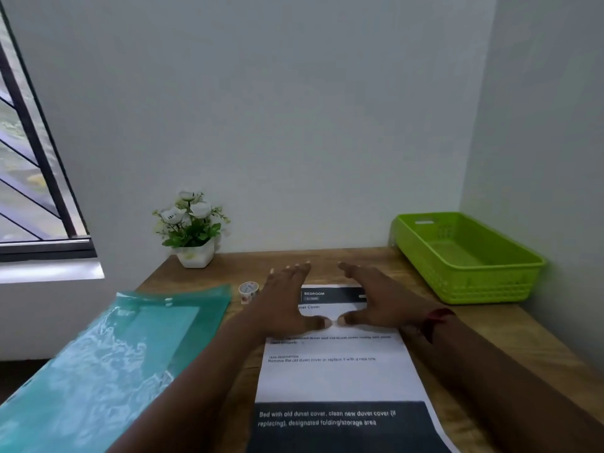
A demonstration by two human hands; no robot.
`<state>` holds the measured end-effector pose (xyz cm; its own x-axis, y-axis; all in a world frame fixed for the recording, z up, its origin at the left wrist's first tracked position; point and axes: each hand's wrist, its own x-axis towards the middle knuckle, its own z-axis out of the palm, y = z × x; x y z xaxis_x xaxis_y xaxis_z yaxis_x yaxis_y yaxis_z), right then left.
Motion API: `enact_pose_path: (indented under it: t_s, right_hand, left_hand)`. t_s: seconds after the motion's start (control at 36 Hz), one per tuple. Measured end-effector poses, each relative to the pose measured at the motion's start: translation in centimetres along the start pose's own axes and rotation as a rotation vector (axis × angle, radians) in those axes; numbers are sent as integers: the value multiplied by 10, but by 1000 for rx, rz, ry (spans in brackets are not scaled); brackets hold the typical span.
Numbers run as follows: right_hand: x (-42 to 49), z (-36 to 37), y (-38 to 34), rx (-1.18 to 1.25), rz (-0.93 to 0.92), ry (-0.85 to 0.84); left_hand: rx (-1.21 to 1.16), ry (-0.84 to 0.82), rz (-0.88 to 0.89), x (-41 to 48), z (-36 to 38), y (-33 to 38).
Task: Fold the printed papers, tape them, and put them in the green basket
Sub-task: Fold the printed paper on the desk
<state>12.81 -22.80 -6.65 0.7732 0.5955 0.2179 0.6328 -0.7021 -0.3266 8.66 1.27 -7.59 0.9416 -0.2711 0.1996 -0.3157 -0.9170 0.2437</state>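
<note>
A printed paper (336,377) with black bands and text lies flat on the wooden table (523,338) in front of me. My left hand (287,299) and my right hand (376,299) rest palm down on its upper half, fingers spread, thumbs nearly touching. Neither hand holds anything. A small roll of patterned tape (248,291) stands just left of my left hand. The green basket (464,256) sits at the back right corner and looks empty.
A translucent teal plastic folder (108,361) lies at the left and overhangs the table edge. A white pot of artificial flowers (192,230) stands at the back left by the wall. A window is at the far left.
</note>
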Motion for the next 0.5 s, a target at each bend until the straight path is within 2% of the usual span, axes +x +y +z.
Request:
enact_pose_path:
  t_s: [0.19,0.5]
  right_hand:
    - [2,11,12,71,54,-16]
    - [-6,14,10,133,6,157]
  left_hand:
    - [-46,-45,-50,-4,10,-13]
    - [6,48,-21,-10,10,-8]
